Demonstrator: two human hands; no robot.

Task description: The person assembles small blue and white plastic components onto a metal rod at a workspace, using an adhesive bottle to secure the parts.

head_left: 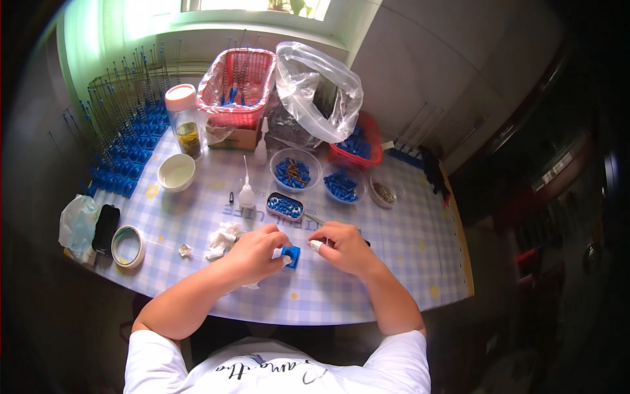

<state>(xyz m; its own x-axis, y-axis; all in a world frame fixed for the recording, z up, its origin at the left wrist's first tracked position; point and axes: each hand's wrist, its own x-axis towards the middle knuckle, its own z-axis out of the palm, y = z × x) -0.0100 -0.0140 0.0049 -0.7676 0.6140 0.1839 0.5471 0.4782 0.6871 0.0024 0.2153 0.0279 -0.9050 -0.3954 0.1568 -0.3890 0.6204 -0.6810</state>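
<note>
On the checked tablecloth in front of me sits a small square blue plastic piece (293, 255). My left hand (259, 251) is closed at its left side, fingertips against it, white wrapping on a fingertip. Just to the right, my right hand (342, 247) is closed in a pinch, with white wrapping on a finger. Whatever it pinches is too small to make out. A small oval tin (285, 215) of blue and white bits lies beyond the hands, close to a white squeeze bottle (247, 197) with a long thin nozzle.
Crumpled tissue (223, 239) and a tape roll (128, 247) lie left, near a white bowl (176, 173). Clear tubs of blue parts (294, 169) stand beyond, before a red basket (236, 118) and plastic bag (321, 92). Blue bases with upright springs (128, 154) crowd the far left.
</note>
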